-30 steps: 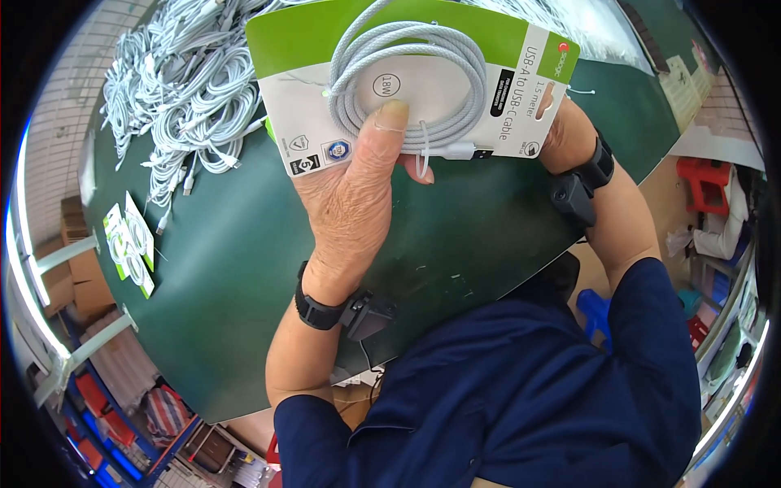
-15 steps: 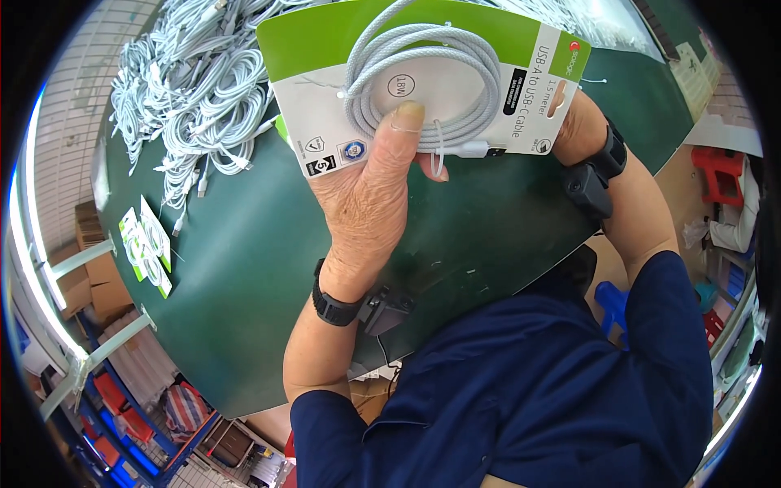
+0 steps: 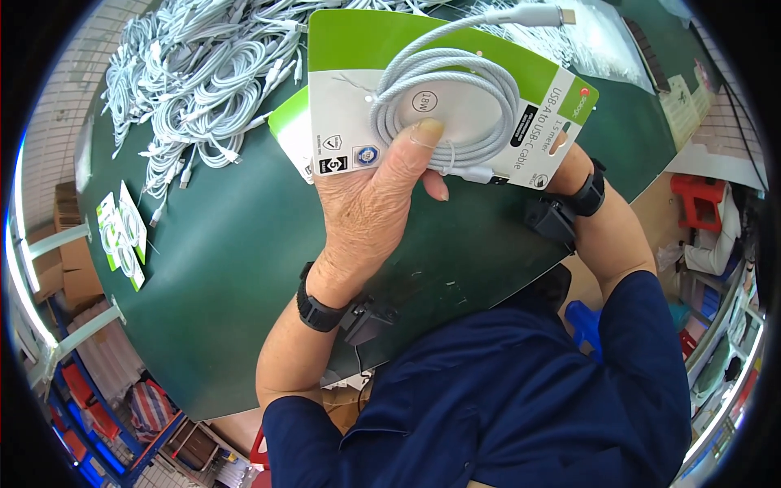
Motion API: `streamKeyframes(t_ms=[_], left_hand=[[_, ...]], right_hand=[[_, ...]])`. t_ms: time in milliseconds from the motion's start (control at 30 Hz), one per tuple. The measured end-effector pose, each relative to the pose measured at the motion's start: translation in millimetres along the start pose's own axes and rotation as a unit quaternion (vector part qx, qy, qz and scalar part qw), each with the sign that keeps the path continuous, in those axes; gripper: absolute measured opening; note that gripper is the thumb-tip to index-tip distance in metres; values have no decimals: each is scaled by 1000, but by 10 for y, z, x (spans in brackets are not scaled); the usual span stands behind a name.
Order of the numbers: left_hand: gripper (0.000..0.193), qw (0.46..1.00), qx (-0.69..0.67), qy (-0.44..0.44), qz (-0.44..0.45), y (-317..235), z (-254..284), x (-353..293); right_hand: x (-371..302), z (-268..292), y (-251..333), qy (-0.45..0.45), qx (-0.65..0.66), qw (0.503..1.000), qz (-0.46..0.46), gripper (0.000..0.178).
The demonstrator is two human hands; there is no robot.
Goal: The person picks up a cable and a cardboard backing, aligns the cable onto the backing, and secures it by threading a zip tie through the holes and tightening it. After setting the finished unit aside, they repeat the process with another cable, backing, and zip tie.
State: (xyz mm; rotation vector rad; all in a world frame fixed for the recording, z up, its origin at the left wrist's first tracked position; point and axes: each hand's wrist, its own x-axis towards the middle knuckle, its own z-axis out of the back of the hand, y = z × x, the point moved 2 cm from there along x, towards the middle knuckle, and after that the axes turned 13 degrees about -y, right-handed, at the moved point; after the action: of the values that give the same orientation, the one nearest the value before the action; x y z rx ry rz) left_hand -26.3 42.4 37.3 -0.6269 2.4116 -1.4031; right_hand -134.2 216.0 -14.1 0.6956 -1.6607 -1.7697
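My left hand (image 3: 366, 199) grips a green-and-white cable card (image 3: 346, 98), its thumb pressing on the front. A coiled pale grey braided cable (image 3: 500, 98) lies against the card, bound near the bottom with a thin clear tie. One cable end rises past the card's top edge and ends in a metal-tipped plug (image 3: 533, 15). The other plug rests along the lower edge. Behind this card, part of a second green-and-white card (image 3: 291, 126) shows. My right hand (image 3: 572, 169) is at the card's right end, mostly behind it; its fingers are hidden.
A big heap of similar coiled cables (image 3: 211, 89) covers the far left of the green table (image 3: 236, 301). Several carded cables (image 3: 122, 232) lie at the left edge. A clear plastic bag (image 3: 602, 41) of thin white strips is at the far right. A red stool (image 3: 700, 202) stands beyond the table.
The held card has moved slightly right and down in the view. The upper plug has come into sight, and more of the card behind shows at the left.
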Motion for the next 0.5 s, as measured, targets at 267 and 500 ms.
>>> streamKeyframes(t_ms=[267, 500], left_hand=[[40, 999, 28, -3, 20, -44, 21, 55], [49, 992, 120, 27, 22, -105, 26, 94]], right_hand=[[120, -59, -293, -23, 210, 973, -88, 50], [192, -154, -169, -3, -47, 996, 81, 58]])
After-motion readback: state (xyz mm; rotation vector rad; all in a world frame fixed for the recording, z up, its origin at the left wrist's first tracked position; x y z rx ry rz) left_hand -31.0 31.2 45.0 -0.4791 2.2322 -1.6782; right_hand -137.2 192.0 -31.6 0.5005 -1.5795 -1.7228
